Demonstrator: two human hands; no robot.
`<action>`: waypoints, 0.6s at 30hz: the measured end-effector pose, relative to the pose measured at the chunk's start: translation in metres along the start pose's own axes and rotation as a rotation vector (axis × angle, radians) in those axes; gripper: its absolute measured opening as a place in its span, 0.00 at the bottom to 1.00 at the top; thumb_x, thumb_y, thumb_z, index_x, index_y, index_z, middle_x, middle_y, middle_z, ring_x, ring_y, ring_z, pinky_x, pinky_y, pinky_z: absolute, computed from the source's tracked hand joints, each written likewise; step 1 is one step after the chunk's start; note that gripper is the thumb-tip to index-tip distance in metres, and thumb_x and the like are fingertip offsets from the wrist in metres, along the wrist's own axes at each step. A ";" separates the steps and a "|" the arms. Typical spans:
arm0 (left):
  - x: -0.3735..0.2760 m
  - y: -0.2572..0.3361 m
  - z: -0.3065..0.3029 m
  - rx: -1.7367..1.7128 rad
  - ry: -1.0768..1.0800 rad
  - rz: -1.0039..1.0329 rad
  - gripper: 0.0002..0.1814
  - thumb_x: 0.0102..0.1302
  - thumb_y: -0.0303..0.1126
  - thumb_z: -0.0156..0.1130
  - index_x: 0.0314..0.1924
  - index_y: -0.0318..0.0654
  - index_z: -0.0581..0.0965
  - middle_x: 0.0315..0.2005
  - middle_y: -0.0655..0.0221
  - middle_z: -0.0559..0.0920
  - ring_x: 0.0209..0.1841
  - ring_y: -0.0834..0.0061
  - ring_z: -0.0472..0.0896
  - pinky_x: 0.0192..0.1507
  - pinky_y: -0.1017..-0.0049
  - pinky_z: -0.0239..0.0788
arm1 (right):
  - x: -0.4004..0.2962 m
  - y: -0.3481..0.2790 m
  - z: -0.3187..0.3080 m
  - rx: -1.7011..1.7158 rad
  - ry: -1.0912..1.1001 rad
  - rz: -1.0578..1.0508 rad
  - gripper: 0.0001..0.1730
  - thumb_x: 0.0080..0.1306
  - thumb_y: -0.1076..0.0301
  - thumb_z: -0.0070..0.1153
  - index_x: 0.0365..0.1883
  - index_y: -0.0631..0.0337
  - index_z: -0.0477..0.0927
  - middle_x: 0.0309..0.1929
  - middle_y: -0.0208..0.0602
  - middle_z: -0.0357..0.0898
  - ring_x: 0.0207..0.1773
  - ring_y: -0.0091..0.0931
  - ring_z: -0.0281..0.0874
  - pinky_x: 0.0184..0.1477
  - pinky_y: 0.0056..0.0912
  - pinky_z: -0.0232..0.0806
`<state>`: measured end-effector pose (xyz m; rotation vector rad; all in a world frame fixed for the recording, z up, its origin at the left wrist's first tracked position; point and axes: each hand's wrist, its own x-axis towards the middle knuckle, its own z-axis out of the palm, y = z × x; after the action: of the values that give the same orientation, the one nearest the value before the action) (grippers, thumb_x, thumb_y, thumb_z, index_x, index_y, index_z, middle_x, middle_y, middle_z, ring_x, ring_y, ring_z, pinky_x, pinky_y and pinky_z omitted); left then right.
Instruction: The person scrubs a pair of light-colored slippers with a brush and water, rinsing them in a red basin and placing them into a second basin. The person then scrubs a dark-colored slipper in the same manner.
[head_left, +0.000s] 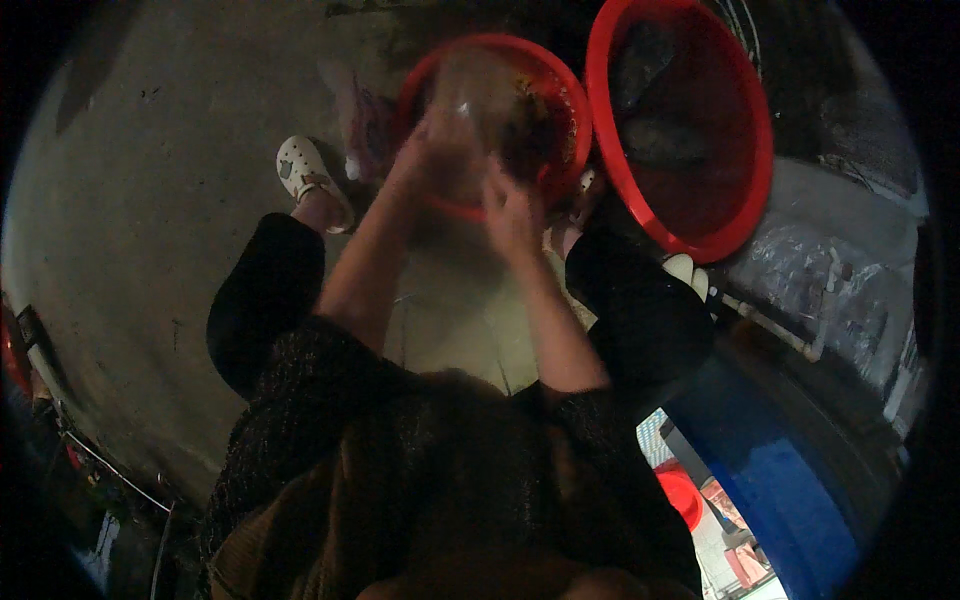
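Note:
A round red plastic basin (581, 112) stands on the floor between my feet, with dark and yellowish matter in its right part. Over its left side a pale, semi-transparent thing (472, 79), badly blurred, spans the space above my hands; its kind cannot be told. My left hand (424, 146) is at the basin's left rim, against the blurred thing, its fingers smeared by motion. My right hand (514, 202) is at the near rim, fingers curled close to the thing's lower edge. Whether either hand grips it is not clear.
A larger red tub (649, 221) with dark lumps inside adjoins the basin on the right. Crumpled purplish material (367, 127) lies left of the basin, beside my cream clog (304, 169). Plastic sheeting (795, 262) and a pipe (772, 326) are at the right; a blue surface (780, 472) is lower right.

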<state>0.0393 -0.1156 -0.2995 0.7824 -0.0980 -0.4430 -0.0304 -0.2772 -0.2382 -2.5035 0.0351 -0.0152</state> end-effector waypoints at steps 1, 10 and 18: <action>-0.003 0.014 0.006 -0.211 0.081 -0.080 0.42 0.62 0.34 0.62 0.74 0.39 0.58 0.70 0.67 0.65 0.68 0.69 0.68 0.68 0.70 0.61 | -0.023 -0.001 0.001 -0.022 0.069 -0.186 0.27 0.73 0.54 0.48 0.67 0.55 0.71 0.51 0.57 0.80 0.52 0.49 0.79 0.53 0.41 0.70; 0.001 0.014 0.030 -0.231 0.145 -0.203 0.30 0.72 0.37 0.51 0.72 0.38 0.61 0.64 0.67 0.71 0.62 0.70 0.71 0.62 0.70 0.66 | -0.043 -0.051 -0.001 0.175 -0.072 0.102 0.25 0.74 0.60 0.48 0.67 0.58 0.71 0.56 0.53 0.79 0.57 0.43 0.79 0.57 0.37 0.69; 0.015 -0.049 0.045 -0.151 0.134 -0.385 0.38 0.75 0.36 0.53 0.77 0.40 0.48 0.67 0.65 0.68 0.65 0.74 0.68 0.65 0.69 0.63 | 0.000 0.026 0.004 0.183 0.083 0.334 0.37 0.68 0.58 0.58 0.73 0.59 0.63 0.63 0.54 0.74 0.63 0.42 0.74 0.64 0.37 0.64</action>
<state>0.0247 -0.1822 -0.3037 0.6796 0.2130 -0.7510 -0.0306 -0.2957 -0.2566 -2.2844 0.4638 0.0158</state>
